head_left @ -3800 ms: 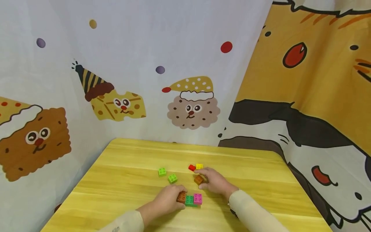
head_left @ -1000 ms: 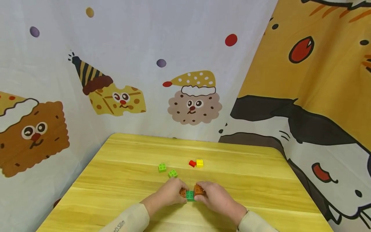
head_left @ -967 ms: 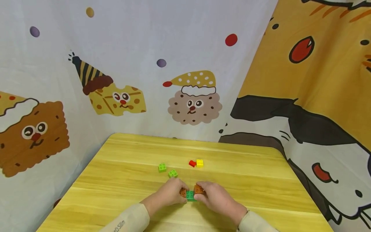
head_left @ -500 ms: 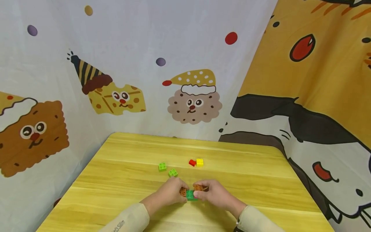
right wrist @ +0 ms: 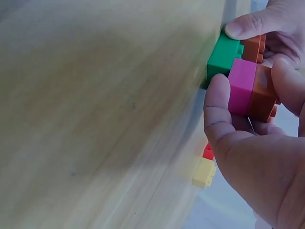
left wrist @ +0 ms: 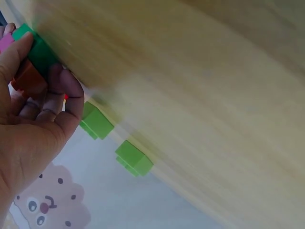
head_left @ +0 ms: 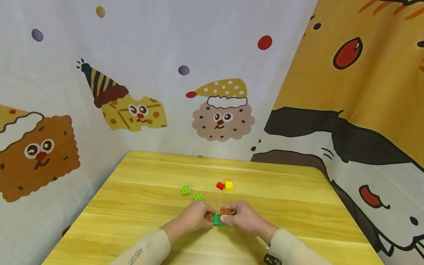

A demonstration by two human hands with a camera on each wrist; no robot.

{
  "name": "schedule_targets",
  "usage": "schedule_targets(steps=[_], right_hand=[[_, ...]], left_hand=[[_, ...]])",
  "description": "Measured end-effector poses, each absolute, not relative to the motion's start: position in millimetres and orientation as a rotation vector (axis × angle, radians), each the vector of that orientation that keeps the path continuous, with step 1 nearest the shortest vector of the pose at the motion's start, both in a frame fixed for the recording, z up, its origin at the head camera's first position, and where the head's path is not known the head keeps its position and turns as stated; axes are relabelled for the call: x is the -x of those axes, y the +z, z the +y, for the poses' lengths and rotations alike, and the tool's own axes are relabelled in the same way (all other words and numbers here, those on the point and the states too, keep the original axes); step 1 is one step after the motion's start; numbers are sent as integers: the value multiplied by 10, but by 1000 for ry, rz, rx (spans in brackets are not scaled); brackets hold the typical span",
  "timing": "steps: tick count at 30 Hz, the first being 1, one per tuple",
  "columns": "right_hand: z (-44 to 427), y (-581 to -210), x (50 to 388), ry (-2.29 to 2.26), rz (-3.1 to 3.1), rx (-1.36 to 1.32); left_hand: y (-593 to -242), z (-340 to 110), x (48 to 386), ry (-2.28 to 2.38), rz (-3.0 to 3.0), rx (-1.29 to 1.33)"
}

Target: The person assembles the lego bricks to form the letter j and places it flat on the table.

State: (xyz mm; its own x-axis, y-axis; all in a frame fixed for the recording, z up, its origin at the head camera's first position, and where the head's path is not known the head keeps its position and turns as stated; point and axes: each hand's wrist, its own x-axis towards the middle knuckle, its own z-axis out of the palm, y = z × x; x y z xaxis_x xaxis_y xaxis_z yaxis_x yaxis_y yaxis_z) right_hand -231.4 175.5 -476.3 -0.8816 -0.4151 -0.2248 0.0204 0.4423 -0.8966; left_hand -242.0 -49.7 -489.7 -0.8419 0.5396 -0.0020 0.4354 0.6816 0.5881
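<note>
A small assembly of toy building bricks sits between both hands. Its base is a green brick point(head_left: 217, 220), with a brown brick point(left wrist: 29, 78) joined at the left end and a pink brick point(right wrist: 241, 86) at the right. On the pink one is a second brown brick point(head_left: 226, 211), flush against it in the right wrist view. My left hand point(head_left: 193, 217) grips the left end, its thumb on the green brick. My right hand point(head_left: 246, 219) pinches the right-end brown brick, with a finger reaching down to the pink and green bricks; in the head view, it mostly hides the pink one.
Two light green bricks point(left wrist: 97, 120) lie beyond my left hand. Farther back, a red brick point(head_left: 220, 186) sits beside a yellow brick point(head_left: 229, 185). The wooden table point(head_left: 149, 176) meets a cartoon-printed curtain point(head_left: 149, 44) at its back edge.
My right hand has brought the loose brown brick from behind the assembly onto the pink brick, then shifted its fingers around it. My left hand keeps holding the left end.
</note>
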Motion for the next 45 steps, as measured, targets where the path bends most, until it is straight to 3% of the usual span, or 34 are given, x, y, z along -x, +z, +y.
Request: schedule_targets(steps=[29,37,45], right_hand=[[1891,-4906,2422,-1471,2167,401],[2101,-4846,2633,-1500,2248,312],[2125,-4967,2962,-1217,2666,254]], left_hand=[[-5001,-576,2452,847,2788,-825],[-4988,-559,2442,832,2791,-791],[-5014,-558,2451,846,2782,-777]])
